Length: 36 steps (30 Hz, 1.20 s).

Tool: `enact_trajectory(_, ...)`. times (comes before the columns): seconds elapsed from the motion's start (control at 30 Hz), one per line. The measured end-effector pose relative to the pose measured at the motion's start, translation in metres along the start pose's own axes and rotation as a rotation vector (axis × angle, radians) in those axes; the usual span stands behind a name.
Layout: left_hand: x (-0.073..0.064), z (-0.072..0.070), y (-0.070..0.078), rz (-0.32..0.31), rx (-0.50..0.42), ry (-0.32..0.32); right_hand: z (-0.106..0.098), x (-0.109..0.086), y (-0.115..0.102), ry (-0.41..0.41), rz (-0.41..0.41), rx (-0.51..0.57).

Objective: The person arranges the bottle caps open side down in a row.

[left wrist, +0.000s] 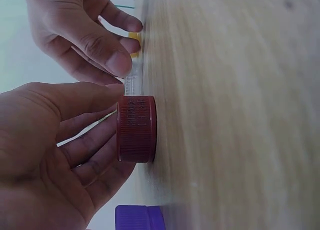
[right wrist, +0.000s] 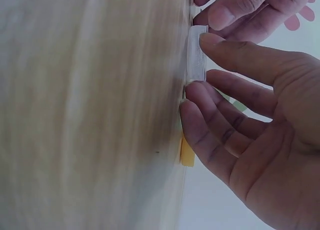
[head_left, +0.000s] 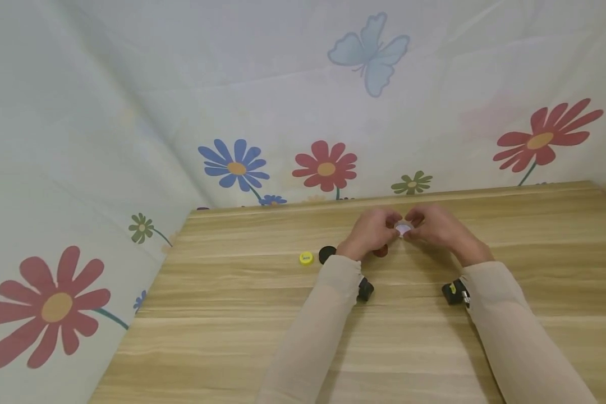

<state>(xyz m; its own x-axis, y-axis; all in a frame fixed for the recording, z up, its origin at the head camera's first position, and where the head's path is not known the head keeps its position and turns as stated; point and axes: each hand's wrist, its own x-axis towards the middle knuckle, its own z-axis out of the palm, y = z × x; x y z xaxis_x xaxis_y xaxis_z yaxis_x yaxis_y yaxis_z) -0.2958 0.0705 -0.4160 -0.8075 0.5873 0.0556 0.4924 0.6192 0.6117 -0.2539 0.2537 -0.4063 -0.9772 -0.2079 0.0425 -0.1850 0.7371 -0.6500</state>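
A small clear ribbed cap (head_left: 403, 229) is between my two hands near the table's far side. My left hand (head_left: 373, 230) pinches one side of it with thumb and fingers. From the opposite side my right hand (head_left: 434, 227) pinches it too, the thumb on its upper rim in the right wrist view, where the clear cap (right wrist: 196, 58) shows best. Beside the left fingers, a dark red ribbed bottle cap (left wrist: 136, 129) rests on the table. An orange-yellow cap (right wrist: 187, 152) lies past the right fingers; the right hand hides it in the head view.
Left of the left hand lie a yellow cap (head_left: 306, 258) and a black disc-like cap (head_left: 326, 255). In the left wrist view a purple cap (left wrist: 140, 218) stands near the lower edge. The wood-grain table (head_left: 222, 280) meets a flower-printed cloth (head_left: 283, 101) at its back.
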Motion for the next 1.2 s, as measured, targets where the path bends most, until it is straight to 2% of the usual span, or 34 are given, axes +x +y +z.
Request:
enact_trajectory(0.17,0.000,0.000,-0.001,-0.016,-0.042,-0.021,0.000,-0.001,0.000,-0.007,0.001,0.007)
enact_trajectory(0.4,0.003,-0.001,-0.004,0.011,0.009,-0.014,-0.001,-0.001,0.002,-0.003,0.000,0.024)
enact_trajectory(0.63,0.000,-0.001,-0.005,0.018,-0.061,0.025,-0.004,-0.002,0.005,-0.011,0.021,0.035)
enact_trajectory(0.87,-0.004,-0.001,-0.006,-0.004,-0.171,0.039,-0.009,-0.004,0.002,-0.012,0.043,0.033)
enact_trajectory(1.03,-0.004,-0.002,-0.008,0.030,-0.106,0.071,-0.014,-0.006,-0.001,-0.025,0.051,0.045)
enact_trajectory(1.2,-0.003,-0.004,-0.010,0.055,-0.043,0.077,-0.016,-0.007,-0.003,-0.033,0.047,0.066)
